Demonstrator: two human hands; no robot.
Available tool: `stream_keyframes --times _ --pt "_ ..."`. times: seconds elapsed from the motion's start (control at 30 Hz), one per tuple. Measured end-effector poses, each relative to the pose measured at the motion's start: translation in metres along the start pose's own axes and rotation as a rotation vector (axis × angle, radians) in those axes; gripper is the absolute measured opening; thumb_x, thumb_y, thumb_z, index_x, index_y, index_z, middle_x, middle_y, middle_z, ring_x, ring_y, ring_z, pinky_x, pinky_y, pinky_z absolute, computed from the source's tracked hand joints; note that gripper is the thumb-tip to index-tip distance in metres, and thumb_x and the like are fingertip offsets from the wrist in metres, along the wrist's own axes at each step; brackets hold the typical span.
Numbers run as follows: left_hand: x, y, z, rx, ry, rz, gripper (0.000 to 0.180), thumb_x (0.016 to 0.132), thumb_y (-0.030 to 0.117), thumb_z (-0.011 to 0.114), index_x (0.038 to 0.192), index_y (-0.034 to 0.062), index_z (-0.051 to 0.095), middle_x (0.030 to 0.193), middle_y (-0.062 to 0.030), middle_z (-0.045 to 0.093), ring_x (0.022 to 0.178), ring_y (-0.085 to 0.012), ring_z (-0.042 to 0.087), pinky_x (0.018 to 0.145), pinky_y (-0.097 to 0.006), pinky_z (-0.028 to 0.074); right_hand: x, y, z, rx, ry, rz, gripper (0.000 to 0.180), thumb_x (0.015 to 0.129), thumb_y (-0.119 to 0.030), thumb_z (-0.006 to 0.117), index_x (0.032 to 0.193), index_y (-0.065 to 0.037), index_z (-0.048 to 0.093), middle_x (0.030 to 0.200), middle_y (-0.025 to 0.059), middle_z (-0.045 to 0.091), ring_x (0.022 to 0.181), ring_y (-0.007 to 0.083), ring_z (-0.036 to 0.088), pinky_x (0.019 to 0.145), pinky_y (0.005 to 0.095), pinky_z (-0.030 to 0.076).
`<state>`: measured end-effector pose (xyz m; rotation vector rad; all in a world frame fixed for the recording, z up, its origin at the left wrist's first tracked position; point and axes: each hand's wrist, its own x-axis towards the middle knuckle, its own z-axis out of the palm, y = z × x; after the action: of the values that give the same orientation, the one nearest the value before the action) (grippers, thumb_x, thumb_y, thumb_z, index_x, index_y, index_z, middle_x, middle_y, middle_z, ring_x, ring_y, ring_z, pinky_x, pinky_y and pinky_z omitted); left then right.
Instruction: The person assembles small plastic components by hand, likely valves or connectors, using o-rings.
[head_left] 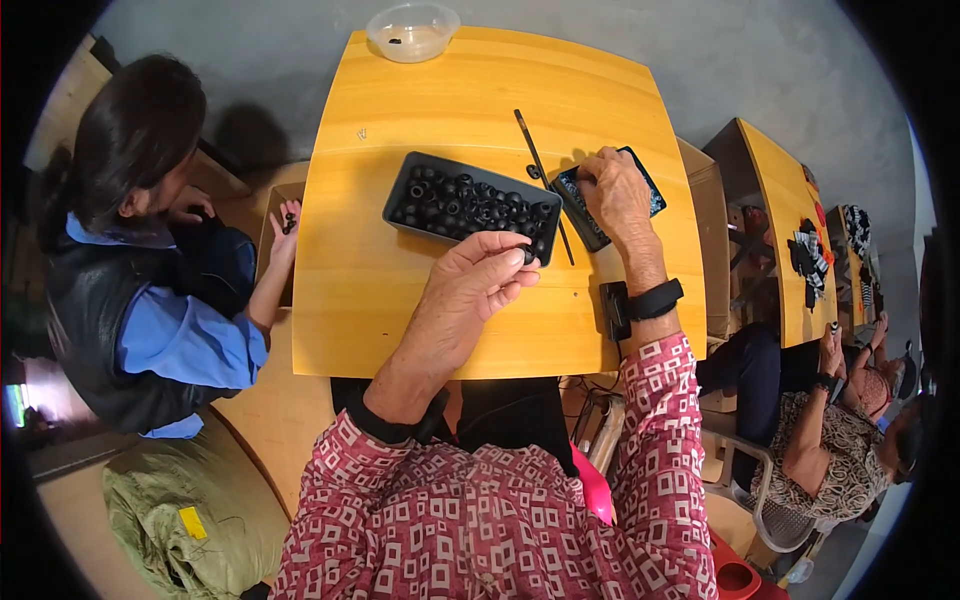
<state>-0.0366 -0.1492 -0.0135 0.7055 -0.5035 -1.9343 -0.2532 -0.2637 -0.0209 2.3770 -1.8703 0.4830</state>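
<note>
My left hand (478, 282) hovers over the near right corner of a black tray (400, 190) full of several small black ring-shaped parts, and pinches one small black part (527, 256) between thumb and fingertips. My right hand (615, 192) rests fingers-down on a second dark tray (650, 190) with bluish contents, at the right of the yellow table (380, 300). What lies under its fingers is hidden. A thin black rod (538, 165) lies between the two trays.
A clear plastic bowl (412, 32) stands at the table's far edge. A person in a blue shirt and dark vest sits at the left, one hand (288, 222) holding small black parts. Another person sits at the lower right by a second yellow table (785, 200). A green sack (190, 510) lies at the lower left.
</note>
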Motion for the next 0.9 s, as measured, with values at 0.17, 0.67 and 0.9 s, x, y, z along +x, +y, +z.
stream_keyframes --times 0.17,0.67,0.9 --pt "0.000 0.000 -0.001 -0.010 0.017 -0.007 0.016 0.091 0.011 0.058 0.106 0.0067 0.061 0.095 -0.0045 0.066 0.087 -0.0119 0.063 0.078 -0.022 0.049 0.000 0.005 0.006 -0.045 0.053 -0.125 0.008 0.072 -0.006 0.068 0.079 -0.003 0.065 0.085 0.0101 0.060 0.089 0.0292 0.056 0.078 0.0372 0.047" --pt "0.006 0.002 -0.005 -0.004 0.031 -0.019 0.018 0.091 0.011 0.059 0.107 0.0063 0.060 0.096 -0.0059 0.065 0.089 -0.0141 0.062 0.080 -0.023 0.048 -0.007 0.017 -0.013 1.059 -0.042 0.428 0.008 0.085 -0.010 0.066 0.085 -0.003 0.067 0.075 0.0016 0.066 0.065 0.0078 0.058 0.061 0.0227 0.046" --pt "0.008 0.001 -0.002 -0.025 -0.008 -0.015 0.017 0.089 0.013 0.063 0.105 0.0068 0.062 0.096 -0.0040 0.066 0.089 -0.0122 0.062 0.080 -0.022 0.049 -0.021 0.008 -0.026 1.479 -0.076 0.479 0.009 0.086 -0.005 0.065 0.093 0.000 0.066 0.081 0.0071 0.067 0.070 0.0119 0.065 0.064 0.0212 0.054"
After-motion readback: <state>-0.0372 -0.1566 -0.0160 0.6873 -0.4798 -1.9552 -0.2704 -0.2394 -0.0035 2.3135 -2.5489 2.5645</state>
